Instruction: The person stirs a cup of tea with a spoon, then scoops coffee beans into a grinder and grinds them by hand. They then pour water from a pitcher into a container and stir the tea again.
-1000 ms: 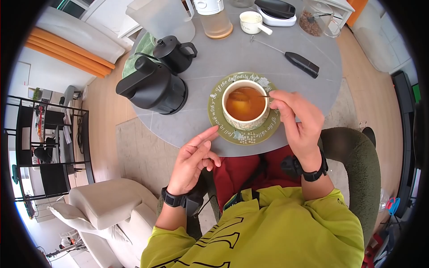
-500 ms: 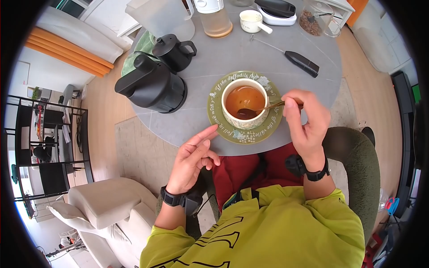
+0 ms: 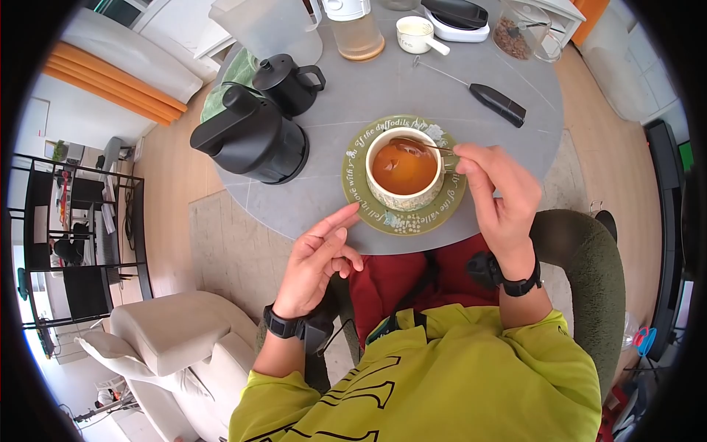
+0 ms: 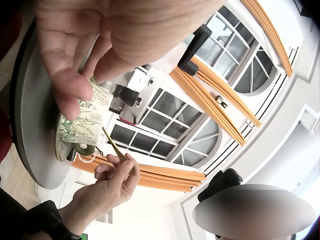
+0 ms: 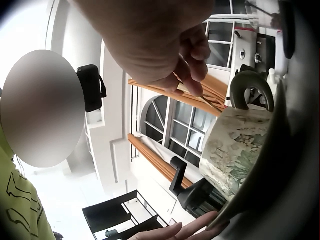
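A white cup with a flower print (image 3: 403,201) stands on a green lettered saucer (image 3: 355,173) near the table's front edge. It holds amber-brown liquid (image 3: 403,171). My right hand (image 3: 507,197) pinches the handle of a spoon (image 3: 442,149) between thumb and fingers, its bowl dipped at the cup's far side. In the left wrist view the spoon's golden handle (image 4: 111,140) slants over the rim. My left hand (image 3: 315,259) has its index finger stretched to the saucer's near-left rim, the other fingers loosely bent. The cup's green handle (image 5: 254,82) shows in the right wrist view.
Left of the saucer stand a black kettle-like appliance (image 3: 258,140) and a black pitcher (image 3: 287,85). A milk frother (image 3: 497,104) lies behind on the right. Farther back are a small white handled cup (image 3: 414,35), a glass-bodied container (image 3: 357,37) and a jar of brown pieces (image 3: 512,37).
The spoon has circled through the liquid, from the cup's left middle to the near side and now to the far side, the right hand moving with it. The left hand stays put.
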The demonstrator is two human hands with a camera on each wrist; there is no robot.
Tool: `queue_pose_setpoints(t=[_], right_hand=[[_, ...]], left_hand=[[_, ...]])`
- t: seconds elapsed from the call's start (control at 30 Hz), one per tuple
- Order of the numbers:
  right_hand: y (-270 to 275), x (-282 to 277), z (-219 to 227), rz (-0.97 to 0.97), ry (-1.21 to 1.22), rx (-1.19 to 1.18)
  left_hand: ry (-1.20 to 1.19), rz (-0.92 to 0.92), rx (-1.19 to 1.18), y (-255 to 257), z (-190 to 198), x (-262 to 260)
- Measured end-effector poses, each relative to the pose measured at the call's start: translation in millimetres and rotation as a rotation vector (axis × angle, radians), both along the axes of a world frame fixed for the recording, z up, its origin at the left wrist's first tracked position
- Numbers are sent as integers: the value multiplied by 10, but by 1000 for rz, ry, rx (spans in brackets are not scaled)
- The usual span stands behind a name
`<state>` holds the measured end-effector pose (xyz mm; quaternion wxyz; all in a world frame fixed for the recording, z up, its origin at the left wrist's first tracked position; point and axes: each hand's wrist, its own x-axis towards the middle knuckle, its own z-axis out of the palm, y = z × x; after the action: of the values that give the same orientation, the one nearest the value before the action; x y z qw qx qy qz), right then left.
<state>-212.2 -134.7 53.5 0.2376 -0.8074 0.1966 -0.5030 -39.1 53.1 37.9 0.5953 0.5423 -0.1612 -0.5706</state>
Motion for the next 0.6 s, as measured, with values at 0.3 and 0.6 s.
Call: queue_pose_setpoints(t=[0.3,0.6], right_hand=[[52,-65,92,-4,0,53],[77,16,10,83,14,71]], left_hand=[[1,-5,6,-2,-3,2],[0,-5,3,-2,-4,4]])
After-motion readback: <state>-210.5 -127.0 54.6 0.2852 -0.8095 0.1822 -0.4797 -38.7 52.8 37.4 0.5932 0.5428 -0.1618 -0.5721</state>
